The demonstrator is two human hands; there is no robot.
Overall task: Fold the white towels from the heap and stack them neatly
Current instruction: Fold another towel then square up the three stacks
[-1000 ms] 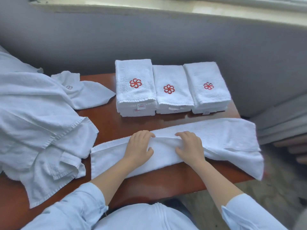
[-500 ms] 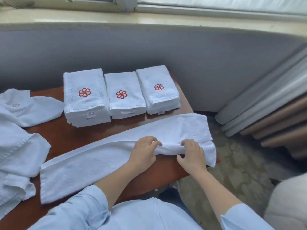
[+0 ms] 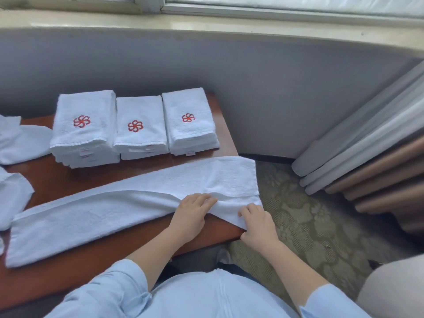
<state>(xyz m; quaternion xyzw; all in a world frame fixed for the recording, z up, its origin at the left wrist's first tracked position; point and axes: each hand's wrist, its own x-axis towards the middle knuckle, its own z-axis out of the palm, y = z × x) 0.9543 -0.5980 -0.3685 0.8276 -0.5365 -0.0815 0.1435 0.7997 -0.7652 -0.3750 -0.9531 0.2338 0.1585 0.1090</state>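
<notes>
The left hand (image 3: 192, 214) and right hand (image 3: 259, 223), fingers curled, pinch the near fold of the long towel (image 3: 91, 214) at the counter (image 3: 68, 180) corner. Three stacks (image 3: 141, 127) stand behind.

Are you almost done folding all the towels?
Not quite. Done: three folded stacks at the back of the table. In hand: the left hand and right hand hold the long towel, folded lengthwise only. Left: the heap at the left edge.
</notes>
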